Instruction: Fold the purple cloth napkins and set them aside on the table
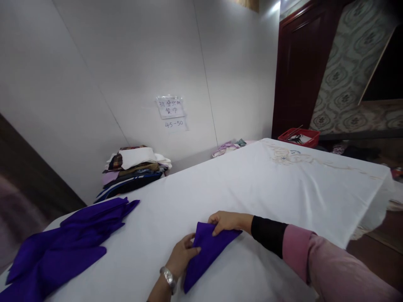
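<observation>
A purple cloth napkin, folded into a triangle, lies on the white tablecloth in front of me. My left hand, with a silver watch on its wrist, grips the triangle's left edge, thumb on top. At the upper edge, my right hand pinches the cloth, its thumb on the upper face and its other fingers mostly hidden behind. Over at the left of the table lies a loose, crumpled heap of more purple cloth.
The table under a white tablecloth reaches to a pale wall. Against that wall stands a pile of folded clothes, with lilac cloth farther right. A red basket sits beyond the far edge. Handwritten paper signs hang above.
</observation>
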`<state>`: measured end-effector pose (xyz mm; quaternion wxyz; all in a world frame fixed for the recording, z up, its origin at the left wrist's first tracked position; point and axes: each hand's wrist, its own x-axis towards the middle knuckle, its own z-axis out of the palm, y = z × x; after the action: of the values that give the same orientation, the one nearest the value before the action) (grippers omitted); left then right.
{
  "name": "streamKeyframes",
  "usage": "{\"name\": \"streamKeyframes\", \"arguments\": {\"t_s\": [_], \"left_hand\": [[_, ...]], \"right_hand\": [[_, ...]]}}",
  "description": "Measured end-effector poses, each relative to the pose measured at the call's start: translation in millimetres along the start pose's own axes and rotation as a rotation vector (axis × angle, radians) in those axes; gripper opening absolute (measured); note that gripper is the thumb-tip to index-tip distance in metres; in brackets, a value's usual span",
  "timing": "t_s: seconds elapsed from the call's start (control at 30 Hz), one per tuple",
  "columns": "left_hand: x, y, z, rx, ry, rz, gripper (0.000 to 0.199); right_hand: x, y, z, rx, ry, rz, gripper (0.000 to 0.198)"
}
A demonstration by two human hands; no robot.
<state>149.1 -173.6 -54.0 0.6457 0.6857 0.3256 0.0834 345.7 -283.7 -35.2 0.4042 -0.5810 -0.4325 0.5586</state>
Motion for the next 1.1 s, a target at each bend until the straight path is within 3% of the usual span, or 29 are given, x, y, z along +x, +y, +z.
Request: {"name": "streamKeyframes", "arguments": {"t_s": [0.1,0.27,0.4,0.53,0.67,0.8,0.97,1.1], "left_hand": [[-12,7,9,-0.256,-0.152,-0.082,0.034],[-17,8,22,-0.486,-0.187,-0.124,0.034],[-9,11,25,-0.588,-0.175,-0.070,0.034],[0,21,38,-0.640,-0.171,-0.023,0.037],[10,28,62,-0.604,-0.120,0.013,0.038],[18,29,86,-0.531,-0.047,0.025,0.035],[28,31,108,-0.476,-0.057,0.048,0.040],[30,28,111,-0.249,0.031,0.072,0.047]], "right_hand": [[-6,-2,-8,0.109,-0.115,0.024,0.045],[-29,5,-24,0.303,-0.164,0.033,0.067],[-56,25,-22,0.633,-0.043,-0.085,0.058],[-72,36,-4,0.932,0.063,-0.248,0.044],[-77,30,16,0.935,0.156,-0.320,0.032],[-79,28,18,0.826,0.334,-0.310,0.030],[-80,39,-9,0.809,0.446,-0.255,0.025],[-79,38,-62,0.806,0.587,-0.339,0.023]]}}
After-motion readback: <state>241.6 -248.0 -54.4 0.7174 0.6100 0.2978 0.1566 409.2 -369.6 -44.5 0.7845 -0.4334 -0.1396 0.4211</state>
